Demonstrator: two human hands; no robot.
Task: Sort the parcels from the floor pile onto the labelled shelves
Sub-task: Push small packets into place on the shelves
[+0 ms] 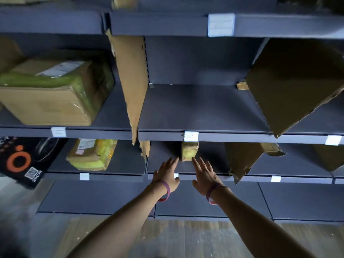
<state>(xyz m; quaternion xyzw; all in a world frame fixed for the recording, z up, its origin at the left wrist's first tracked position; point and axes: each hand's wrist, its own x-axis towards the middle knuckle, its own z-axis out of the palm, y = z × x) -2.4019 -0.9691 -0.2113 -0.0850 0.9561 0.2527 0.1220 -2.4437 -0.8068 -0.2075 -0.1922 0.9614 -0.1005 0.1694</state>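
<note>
**A:** What are the hands doing?

**B:** The left hand [167, 173] and right hand [204, 174] are both spread with straight fingers, holding nothing. Their fingertips flank the parcel [189, 151] at its front corners.

**A:** Where does it lie?

**B:** It's dead ahead between them, near the shelf [214, 162] front edge. The narrow end faces out and the length seems to run backward. Neither hand is nearer.

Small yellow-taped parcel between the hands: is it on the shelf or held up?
On the shelf. The small parcel stands on it; the left hand and right hand flank it with straight fingers, none curled round it.
</note>
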